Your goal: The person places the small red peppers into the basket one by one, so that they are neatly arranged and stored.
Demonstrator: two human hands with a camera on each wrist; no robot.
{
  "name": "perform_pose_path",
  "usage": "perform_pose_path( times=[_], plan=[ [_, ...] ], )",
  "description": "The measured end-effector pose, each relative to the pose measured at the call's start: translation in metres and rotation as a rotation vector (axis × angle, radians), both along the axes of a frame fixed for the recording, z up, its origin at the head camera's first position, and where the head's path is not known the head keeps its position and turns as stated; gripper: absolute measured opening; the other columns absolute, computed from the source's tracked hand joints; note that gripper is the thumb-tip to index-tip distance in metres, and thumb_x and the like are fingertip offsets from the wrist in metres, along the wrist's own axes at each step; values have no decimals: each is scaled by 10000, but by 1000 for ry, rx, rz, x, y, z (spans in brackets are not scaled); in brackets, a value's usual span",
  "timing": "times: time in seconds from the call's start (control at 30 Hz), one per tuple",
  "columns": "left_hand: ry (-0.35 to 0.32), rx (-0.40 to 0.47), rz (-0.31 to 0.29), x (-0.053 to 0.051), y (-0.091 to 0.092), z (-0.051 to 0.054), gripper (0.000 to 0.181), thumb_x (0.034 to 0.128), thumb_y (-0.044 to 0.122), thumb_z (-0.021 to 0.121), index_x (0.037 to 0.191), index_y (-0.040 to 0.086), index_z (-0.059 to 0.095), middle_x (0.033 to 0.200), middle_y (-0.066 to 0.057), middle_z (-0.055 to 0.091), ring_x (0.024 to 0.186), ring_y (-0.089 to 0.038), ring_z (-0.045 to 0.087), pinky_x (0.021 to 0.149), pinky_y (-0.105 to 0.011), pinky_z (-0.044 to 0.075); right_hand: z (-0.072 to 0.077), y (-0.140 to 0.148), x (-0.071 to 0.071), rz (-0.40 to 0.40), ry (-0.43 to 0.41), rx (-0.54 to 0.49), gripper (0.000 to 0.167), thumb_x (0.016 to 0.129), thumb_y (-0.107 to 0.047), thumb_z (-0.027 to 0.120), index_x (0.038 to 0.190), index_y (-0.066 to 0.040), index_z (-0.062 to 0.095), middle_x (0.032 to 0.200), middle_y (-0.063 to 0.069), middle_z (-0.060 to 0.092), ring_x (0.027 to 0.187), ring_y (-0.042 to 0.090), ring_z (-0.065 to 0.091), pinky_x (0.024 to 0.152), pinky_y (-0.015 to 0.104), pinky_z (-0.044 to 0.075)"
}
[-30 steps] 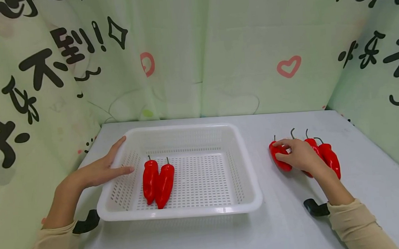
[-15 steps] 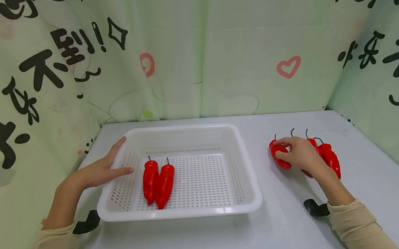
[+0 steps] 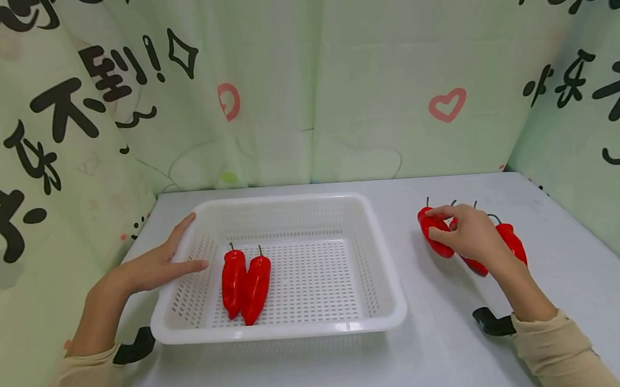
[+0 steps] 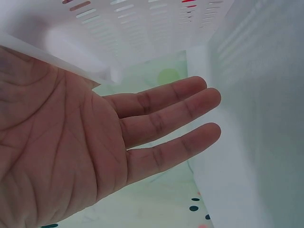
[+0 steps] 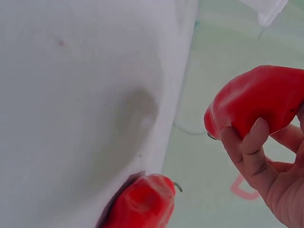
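My right hand [image 3: 467, 231] pinches a red pepper [image 3: 434, 233] between thumb and fingers, its stem pointing up and away. In the right wrist view that pepper [image 5: 261, 99] is off the white surface, held by the fingertips of the hand [image 5: 280, 180]. Other red peppers [image 3: 512, 241] lie under and beside this hand, partly hidden. My left hand [image 3: 151, 267] rests on the left rim of a white perforated basket [image 3: 318, 329], thumb over the edge. Two red peppers [image 3: 234, 284] lie side by side in the basket. In the left wrist view the hand [image 4: 95, 137] has straight fingers.
A white table [image 3: 278, 373] lies under everything, with a patterned green curtain [image 3: 367, 83] behind and at both sides. Another red pepper [image 5: 142, 204] shows low in the right wrist view. Black pieces [image 3: 492, 322] stick out by both sleeves.
The pinched pepper has risen slightly off the table with my right hand, its shadow now apart from it. My left hand, the basket and its two peppers have stayed put.
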State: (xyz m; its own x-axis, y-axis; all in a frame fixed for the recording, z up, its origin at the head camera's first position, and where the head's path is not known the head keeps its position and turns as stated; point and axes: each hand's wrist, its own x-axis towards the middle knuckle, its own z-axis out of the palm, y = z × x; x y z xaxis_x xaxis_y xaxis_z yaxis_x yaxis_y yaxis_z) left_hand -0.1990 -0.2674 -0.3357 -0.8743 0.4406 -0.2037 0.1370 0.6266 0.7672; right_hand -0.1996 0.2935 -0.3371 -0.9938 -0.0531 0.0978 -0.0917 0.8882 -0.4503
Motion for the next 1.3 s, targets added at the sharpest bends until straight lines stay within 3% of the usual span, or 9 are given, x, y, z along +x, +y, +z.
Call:
perform_pose_path(
  times=[0.23, 0.57, 1.3],
  plan=[
    [2, -3, 5, 1, 0, 0, 1094, 947, 339, 694, 1629, 214, -152, 1461, -301, 397, 933, -217, 701, 719, -417, 640, 6, -8, 5, -1, 32, -24, 512, 892, -241, 762, 1354, -55, 638, 1096, 228, 619, 877, 333, 608, 599, 337, 570],
    [14, -4, 5, 0, 1, -1, 1088, 952, 327, 689, 1628, 181, -151, 1495, -314, 348, 969, -230, 689, 721, -422, 639, 21, -21, 14, 0, 75, -47, 534, 896, -239, 766, 1377, -55, 624, 1226, 259, 582, 985, 407, 594, 635, 405, 606],
    [9, -20, 18, 2, 1, 1, 1084, 948, 351, 694, 1634, 217, -135, 1503, -298, 351, 978, -242, 687, 740, -421, 638, 56, -47, 18, 49, 179, -89, 562, 874, -195, 795, 1388, -51, 618, 1301, 251, 567, 1035, 428, 592, 680, 498, 621]
  ],
)
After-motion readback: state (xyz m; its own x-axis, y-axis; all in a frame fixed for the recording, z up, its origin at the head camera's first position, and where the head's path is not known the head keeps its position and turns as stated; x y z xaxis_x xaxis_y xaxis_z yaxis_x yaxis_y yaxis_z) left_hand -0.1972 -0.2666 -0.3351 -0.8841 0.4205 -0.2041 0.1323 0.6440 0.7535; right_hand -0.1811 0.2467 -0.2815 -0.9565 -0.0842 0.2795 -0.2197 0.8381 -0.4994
